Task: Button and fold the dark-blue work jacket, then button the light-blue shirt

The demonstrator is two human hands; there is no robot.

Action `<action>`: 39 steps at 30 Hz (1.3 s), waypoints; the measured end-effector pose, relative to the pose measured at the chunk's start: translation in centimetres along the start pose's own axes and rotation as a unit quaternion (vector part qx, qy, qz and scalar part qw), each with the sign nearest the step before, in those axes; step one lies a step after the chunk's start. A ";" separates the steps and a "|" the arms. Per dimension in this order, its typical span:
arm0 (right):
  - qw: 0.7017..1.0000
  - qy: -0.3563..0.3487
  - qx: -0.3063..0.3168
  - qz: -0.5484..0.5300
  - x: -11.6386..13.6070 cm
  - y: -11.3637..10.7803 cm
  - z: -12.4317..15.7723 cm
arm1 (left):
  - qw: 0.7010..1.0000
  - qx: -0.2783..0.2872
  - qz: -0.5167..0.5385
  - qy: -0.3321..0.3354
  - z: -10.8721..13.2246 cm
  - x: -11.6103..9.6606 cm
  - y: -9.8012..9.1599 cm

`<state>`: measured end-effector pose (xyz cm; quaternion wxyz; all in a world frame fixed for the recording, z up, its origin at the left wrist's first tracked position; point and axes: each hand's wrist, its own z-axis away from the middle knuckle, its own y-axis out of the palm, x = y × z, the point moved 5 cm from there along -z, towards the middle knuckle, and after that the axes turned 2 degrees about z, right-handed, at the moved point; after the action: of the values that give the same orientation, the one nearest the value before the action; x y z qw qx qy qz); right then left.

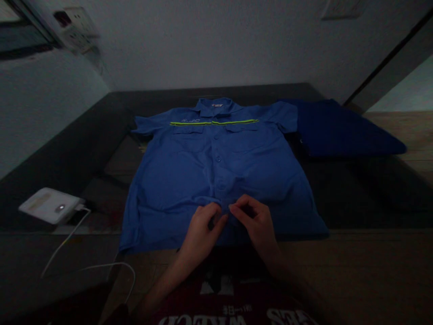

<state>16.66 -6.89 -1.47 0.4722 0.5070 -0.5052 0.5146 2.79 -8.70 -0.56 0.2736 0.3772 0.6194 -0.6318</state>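
Note:
A blue short-sleeved work shirt [169, 180] lies spread front side up on a dark surface, its collar at the far end. A yellow-green stripe crosses the chest above two flap pockets, and buttons run down the middle placket. Low on that placket, my left hand [203, 228] pinches the cloth between thumb and fingers. Just to its right, my right hand [257, 223] also has thumb and forefinger closed on the placket edge. The fingertips are a small gap apart. Whether a button sits between them is too dark to make out.
A dark blue folded cloth [345, 128] lies right of the shirt, by its sleeve. At the left, a white power bank [50, 205] with a plugged-in white cable [66, 241] rests on the dark table [365, 189]. Behind rises a pale wall [209, 45] with sockets [79, 29].

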 end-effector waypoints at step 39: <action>0.968 -0.153 0.024 0.199 1.8 -1.9 1.0 | 0.995 0.023 -0.051 0.080 0.8 0.0 -0.2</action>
<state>18.56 -7.82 0.41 0.2649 0.4803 -0.6495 0.5266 2.52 -9.48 -0.48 0.1820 0.4006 0.6427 -0.6271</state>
